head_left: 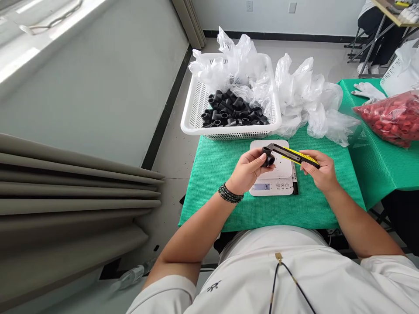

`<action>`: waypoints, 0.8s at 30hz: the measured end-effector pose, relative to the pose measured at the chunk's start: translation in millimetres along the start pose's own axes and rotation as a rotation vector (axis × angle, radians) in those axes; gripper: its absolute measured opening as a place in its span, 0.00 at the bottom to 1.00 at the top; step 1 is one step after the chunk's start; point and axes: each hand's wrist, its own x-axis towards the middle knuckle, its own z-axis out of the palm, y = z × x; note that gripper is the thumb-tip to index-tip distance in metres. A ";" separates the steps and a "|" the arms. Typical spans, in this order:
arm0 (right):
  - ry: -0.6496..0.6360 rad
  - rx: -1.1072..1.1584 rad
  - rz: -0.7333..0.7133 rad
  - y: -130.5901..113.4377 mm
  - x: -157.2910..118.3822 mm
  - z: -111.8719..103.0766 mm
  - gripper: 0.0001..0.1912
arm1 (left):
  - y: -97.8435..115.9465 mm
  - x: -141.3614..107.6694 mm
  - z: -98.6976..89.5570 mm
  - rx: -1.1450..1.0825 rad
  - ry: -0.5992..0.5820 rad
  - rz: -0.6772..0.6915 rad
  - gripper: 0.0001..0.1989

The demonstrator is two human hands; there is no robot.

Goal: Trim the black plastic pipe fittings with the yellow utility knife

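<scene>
Between the fingers of my left hand (248,168) is a black pipe tee (268,158), its round openings showing. My right hand (319,170) is closed around a yellow and black utility knife (294,155). The knife's tip end meets the upper rim of the tee; whether the blade cuts into it is too small to tell. Both hands are above a white digital scale (273,189), whose display reads zero. A black-capped marker (295,187) lies along the scale's right side.
Behind the scale stands a white plastic basket (229,131) with many black fittings (229,109) and crumpled clear bags (240,61). More clear bags (304,96) lie to its right. On the right-hand green table are a bag of red fittings (393,117) and a glove (369,90).
</scene>
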 end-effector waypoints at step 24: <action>0.005 0.023 -0.014 2.6 1.7 0.0 0.14 | 2.6 -0.3 5.5 -0.075 0.020 -0.039 0.27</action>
